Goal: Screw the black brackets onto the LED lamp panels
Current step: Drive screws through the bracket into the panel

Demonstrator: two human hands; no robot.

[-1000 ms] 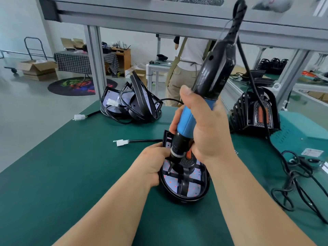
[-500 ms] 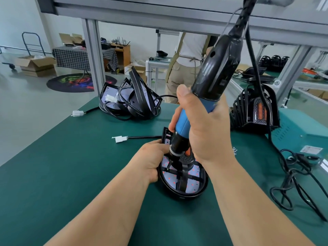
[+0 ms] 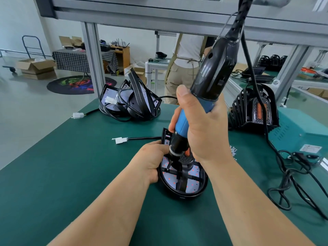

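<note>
- Position of the work: the LED lamp panel (image 3: 184,181) lies face up on the green desk (image 3: 71,166), directly in front of the person. The black bracket (image 3: 182,176) sits across the panel face as a cross-shaped frame inside the dark rim.
- Right hand (image 3: 200,125): its grip is clenched around the blue barrel of the electric screwdriver (image 3: 211,82). The tool leans toward the upper right, with its cable running up to the overhead frame.
- Left hand (image 3: 152,160): its grip is closed on the left rim of the panel, pinning it to the desk.
- Bit location: the tip meets the bracket at the upper-left arm of the cross. The screw itself is too small to confirm.
- Alignment: bring the tool closer to vertical over the screw hole before driving. A leaning bit is likely to cam out or cross-thread.
- Pressure: push straight down along the tool axis, and keep the left hand pressing the rim so the panel cannot spin or slide.
- Finger clearance: keep the left fingers on the rim, away from the bit.
- Seating: stop when the bracket sits flush against the panel. Over-driving could crack the plastic or mark the LED board.
- Supplies: loose screws (image 3: 233,151) lie on the desk just right of the right wrist, within reach for the next hole.
- Other stock: more panels (image 3: 131,102) are piled at the far edge of the desk, well apart from the work.
</note>
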